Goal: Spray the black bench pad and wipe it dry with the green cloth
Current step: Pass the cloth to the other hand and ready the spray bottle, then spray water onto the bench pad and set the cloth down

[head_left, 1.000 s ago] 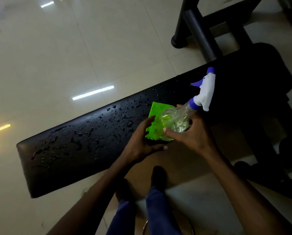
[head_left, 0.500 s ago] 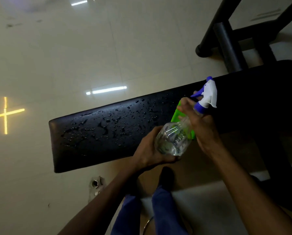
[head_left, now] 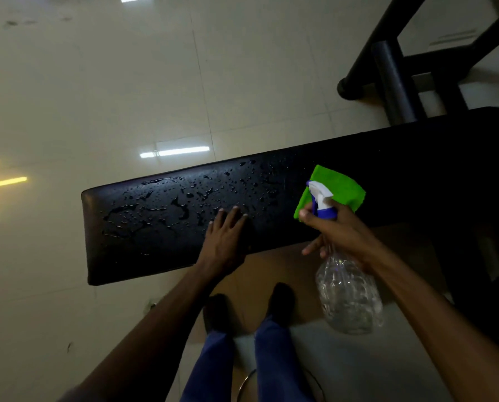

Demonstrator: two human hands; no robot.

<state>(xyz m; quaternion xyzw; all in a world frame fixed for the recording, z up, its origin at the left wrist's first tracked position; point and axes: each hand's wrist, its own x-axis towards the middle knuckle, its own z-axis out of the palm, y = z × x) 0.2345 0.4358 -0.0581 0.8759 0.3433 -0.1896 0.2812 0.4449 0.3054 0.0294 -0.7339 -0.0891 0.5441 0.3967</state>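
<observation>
Spraying step: right hand [head_left: 341, 230] gripped spray bottle [head_left: 348, 297], left hand [head_left: 225, 236] lay open on wet bench pad [head_left: 161, 227]; green cloth [head_left: 338, 187] probably needed next.

Right end of the long black padded bench pad [head_left: 161, 233] merges into dark shadow; its outline there cannot be traced. Square green microfibre cloth [head_left: 341, 187]: near corner covered by the white-and-blue trigger head of the clear plastic spray bottle [head_left: 349, 297]. Bottle neck hidden inside the right hand [head_left: 341, 230]. Left hand [head_left: 225, 239] lies palm down; palm contact hidden. Black tubular metal frame [head_left: 393, 82] cut off by top and right edges. Both forearms leave the bottom edge.
</observation>
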